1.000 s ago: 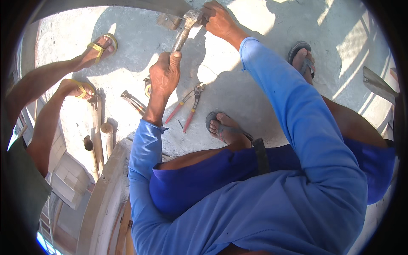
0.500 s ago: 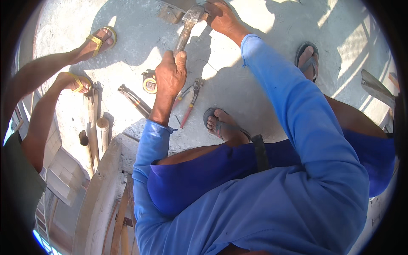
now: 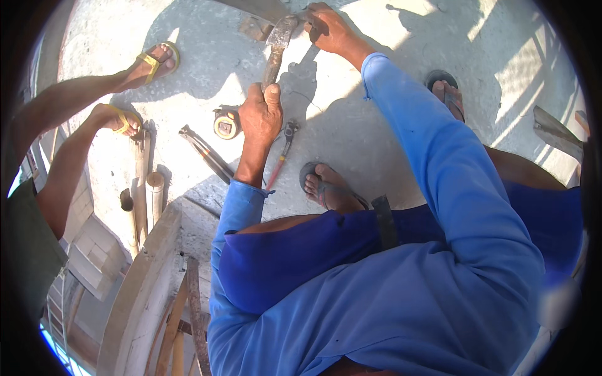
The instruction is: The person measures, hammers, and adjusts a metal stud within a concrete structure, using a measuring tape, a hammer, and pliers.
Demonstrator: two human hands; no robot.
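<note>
Head view, and closest in we've got blue sleeves [image 3: 433,147] and a foot in a dark sandal [image 3: 329,180] planted on the concrete floor [image 3: 367,128], with a pale ledge [image 3: 153,260] along the floor's lower-left edge and cut poles [image 3: 154,197] just beyond it. Past that foot lie red-handled pliers [image 3: 281,154], partly hidden by the left forearm; a second long-handled tool [image 3: 208,155] slants to their left, and a tape measure [image 3: 226,124] sits just beside the left hand [image 3: 261,119]. Look at that grip: fingers wrapped fully round the handle of the hammer [image 3: 274,59], thumb up along it. The hammer points toward the floor's far edge, its head between a brown block [image 3: 254,28] and the right hand [image 3: 335,32]. Those right fingers are curled nearly closed about a small dark piece [image 3: 316,26]; what exactly, I can't tell, nor whether the hammer touches anything. My call: that head is very near the fingers, so good work here wants short, controlled strokes, a square face and fingertips drawn back. Out by the far edge runs a grey board [image 3: 263,9]; off toward the left edge, a co-worker's foot in a yellow sandal [image 3: 160,59] is well apart.
</note>
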